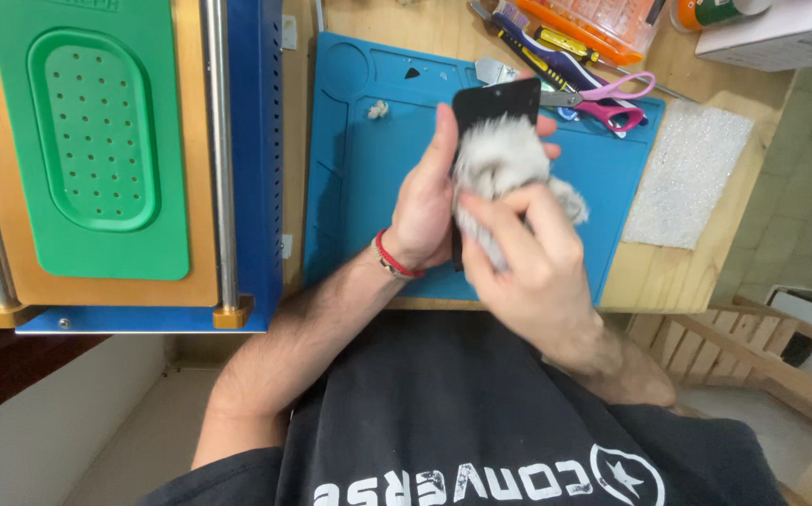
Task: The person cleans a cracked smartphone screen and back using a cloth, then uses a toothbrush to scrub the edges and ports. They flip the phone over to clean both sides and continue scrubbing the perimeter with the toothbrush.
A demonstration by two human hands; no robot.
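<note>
Nearest the head camera, my black cotton shirt fills the bottom of the view, and both bare forearms rise from it toward the wooden tabletop.

From this one view, I see my left hand wrapped around the left edge of a thin black rectangular phone panel, held upright above the near half of the blue silicone work mat; the grip is firm, thumb on the face and fingers curled behind, which I judge steadies the panel for rubbing. A red cord bracelet circles that wrist. My right hand is closed on a fluffy grey-white wiping cloth, pinching it against the panel's face, so most of the glass is hidden.

Toward the far edge of the mat lie pink-handled scissors and blue and yellow-handled screwdrivers, with an orange ribbed plastic tray behind them. A white textured foam sheet rests at the tabletop's right edge. At the left edge stands a blue metal press carrying a green perforated rubber pad between steel rails.
</note>
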